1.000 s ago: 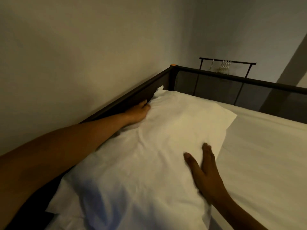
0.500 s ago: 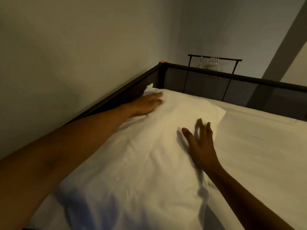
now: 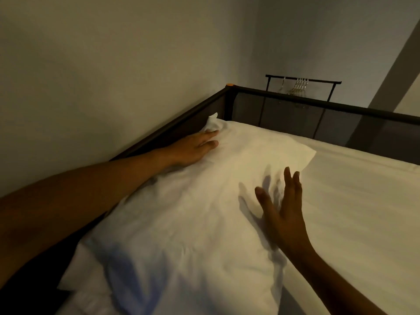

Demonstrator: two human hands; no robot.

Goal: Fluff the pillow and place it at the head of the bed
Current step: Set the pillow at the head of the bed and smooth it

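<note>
Right hand (image 3: pixel 284 214) lifted off pillow (image 3: pixel 181 212) since earlier, grip released, fingers spread; left hand (image 3: pixel 193 146) flat on it, released. Pillow lies on bed (image 3: pixel 363 201) along dark rail (image 3: pixel 172 130).

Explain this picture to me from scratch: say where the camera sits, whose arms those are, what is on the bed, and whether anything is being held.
There is no machine here. The one view comes from a wide-angle camera worn on a person's head, looking forward and down, so the two bare arms reaching in are the wearer's own.

A plump white fabric pillow lies on a white-sheeted mattress, against the dark metal bed frame that runs along the plain wall. Behind the frame stands a thin black rail with wire hangers.

The left hand rests flat on the pillow's far edge by the frame, fingers out, near a bunched corner of the pillowcase. The right hand is open and spread just above the pillow; its shadow falls on the fabric beside it. Neither hand grips anything.
</note>
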